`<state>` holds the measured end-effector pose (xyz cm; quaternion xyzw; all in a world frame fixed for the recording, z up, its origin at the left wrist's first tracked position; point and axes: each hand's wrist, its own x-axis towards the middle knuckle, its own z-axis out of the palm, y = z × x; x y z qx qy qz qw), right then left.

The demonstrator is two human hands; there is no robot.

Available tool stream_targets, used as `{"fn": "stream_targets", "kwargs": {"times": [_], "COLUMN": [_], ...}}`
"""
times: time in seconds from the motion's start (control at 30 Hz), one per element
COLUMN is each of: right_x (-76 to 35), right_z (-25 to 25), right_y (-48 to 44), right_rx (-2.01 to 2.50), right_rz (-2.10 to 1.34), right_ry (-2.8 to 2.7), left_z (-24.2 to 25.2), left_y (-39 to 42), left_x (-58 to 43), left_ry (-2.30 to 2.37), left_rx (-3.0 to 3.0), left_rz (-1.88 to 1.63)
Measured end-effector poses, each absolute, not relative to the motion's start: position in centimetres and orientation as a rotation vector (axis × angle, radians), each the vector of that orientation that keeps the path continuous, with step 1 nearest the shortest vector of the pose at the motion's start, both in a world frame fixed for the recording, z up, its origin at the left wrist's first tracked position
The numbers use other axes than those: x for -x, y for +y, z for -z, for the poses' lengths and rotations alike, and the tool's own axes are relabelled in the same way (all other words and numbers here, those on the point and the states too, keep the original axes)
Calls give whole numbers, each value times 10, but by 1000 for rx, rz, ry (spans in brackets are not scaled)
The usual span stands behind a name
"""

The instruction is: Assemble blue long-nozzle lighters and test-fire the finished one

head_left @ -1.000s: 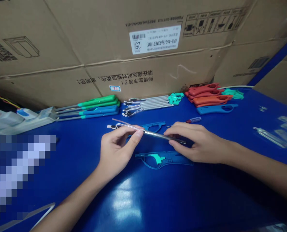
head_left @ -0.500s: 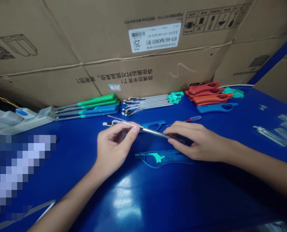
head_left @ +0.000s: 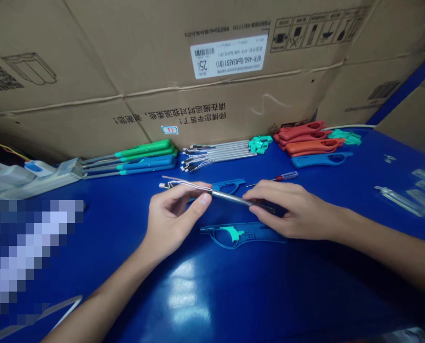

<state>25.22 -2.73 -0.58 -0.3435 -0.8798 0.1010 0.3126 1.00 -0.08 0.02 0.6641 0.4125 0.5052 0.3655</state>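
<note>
Though the tip of the white wires [head_left: 161, 185] now sits slightly further right than half a second ago, the left hand [head_left: 173, 214] still pinches the thin metal tube [head_left: 234, 198] between thumb and fingertips. Below the tube, not touching it, lies a blue plastic handle half [head_left: 258, 233]. The right hand [head_left: 294, 209], fingers curled, pinches the tube's far end, holding it tilted above the blue bench [head_left: 269, 295].

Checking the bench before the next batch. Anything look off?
The cardboard carton behind the blue workbench is upside down: its barcode label and printed Chinese text read inverted. Also, a red-handled screwdriver lies loose near the right hand, apart from the rows of parts.
</note>
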Motion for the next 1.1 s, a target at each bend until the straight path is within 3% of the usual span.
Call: {"fn": "stream_targets", "kwargs": {"times": [1.1], "right_x": [-254], "right_z": [7], "right_y": [-25], "right_rx": [944], "right_rz": [-281], "right_ry": [-2283], "left_z": [7], "left_y": [24], "left_x": [4], "left_ry": [866], "left_rx": [-1435], "left_rz": [-1408]}}
